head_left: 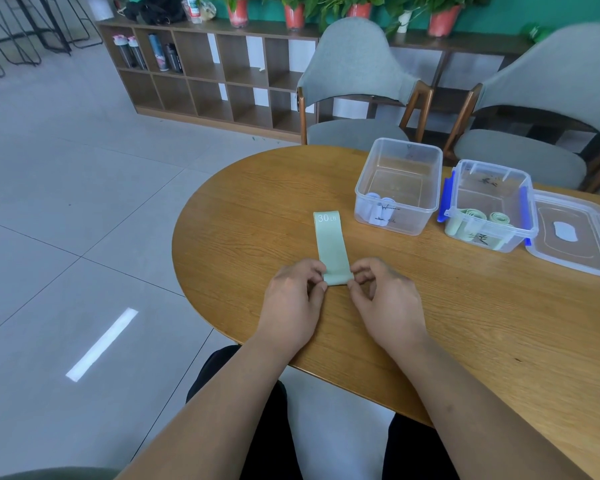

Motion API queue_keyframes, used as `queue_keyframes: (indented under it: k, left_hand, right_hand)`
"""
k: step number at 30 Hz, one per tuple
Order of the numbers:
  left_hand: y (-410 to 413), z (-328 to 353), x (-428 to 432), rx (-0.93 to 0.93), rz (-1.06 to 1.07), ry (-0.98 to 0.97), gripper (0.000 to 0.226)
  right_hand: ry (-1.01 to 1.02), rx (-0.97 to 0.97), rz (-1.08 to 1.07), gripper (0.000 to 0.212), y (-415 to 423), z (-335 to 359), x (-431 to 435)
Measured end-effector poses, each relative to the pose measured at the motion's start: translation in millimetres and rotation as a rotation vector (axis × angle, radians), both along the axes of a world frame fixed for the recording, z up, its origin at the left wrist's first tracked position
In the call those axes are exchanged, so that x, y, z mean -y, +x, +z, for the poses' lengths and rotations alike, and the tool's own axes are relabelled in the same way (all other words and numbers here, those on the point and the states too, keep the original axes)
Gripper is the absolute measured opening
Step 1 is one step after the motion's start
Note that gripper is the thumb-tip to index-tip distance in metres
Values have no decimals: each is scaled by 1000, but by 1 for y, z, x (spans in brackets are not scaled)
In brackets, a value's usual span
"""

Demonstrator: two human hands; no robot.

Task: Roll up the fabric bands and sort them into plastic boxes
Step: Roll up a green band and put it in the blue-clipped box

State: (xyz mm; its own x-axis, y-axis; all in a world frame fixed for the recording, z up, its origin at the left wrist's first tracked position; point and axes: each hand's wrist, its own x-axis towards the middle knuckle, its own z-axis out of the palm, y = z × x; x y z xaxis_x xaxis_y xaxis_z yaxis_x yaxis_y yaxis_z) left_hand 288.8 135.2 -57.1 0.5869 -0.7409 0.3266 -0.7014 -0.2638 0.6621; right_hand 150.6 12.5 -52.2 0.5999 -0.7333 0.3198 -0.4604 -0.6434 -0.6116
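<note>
Pale grey floor tiles [66, 168] are catching a bright strip of light [101, 344]. A rounded wooden table [465, 323] is filling the right side, with a grey chair [354, 64] and a second grey chair [561, 84] standing behind it. A dark cubby shelf [201, 67] is carrying red-potted plants [238, 12] against a green wall [499, 8].

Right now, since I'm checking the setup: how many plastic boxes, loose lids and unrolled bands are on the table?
Boxes: 2, the clear box and the blue-clipped box
Lids: 1 in plain view, the loose lid
Bands not yet rolled: 1, the unrolled green band
Total: 4
</note>
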Motion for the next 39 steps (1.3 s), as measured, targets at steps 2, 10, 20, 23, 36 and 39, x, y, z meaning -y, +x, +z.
queue_keyframes:
  k: [2,10,20,23,36,39]
  left_hand:
    - [0,0,0,-5,9,9,20]
    - [0,-1,1,23,12,26,21]
    - [0,1,-2,-5,-1,0,18]
    - [0,1,-4,8,-5,-21,17]
    - [-1,0,-3,34,12,-24,18]
    - [-1,-2,-3,35,9,0,24]
  right_hand:
    - [-6,2,3,16,0,0,1]
    - [-50,-17,17,21,0,3,-2]
    - [-26,36,34,21,-5,1,-1]
    - [-15,46,40,21,-6,1,-1]
    - [-39,43,35,17,-3,0,-1]
    - [-60,10,43,28,-2,-1,-3]
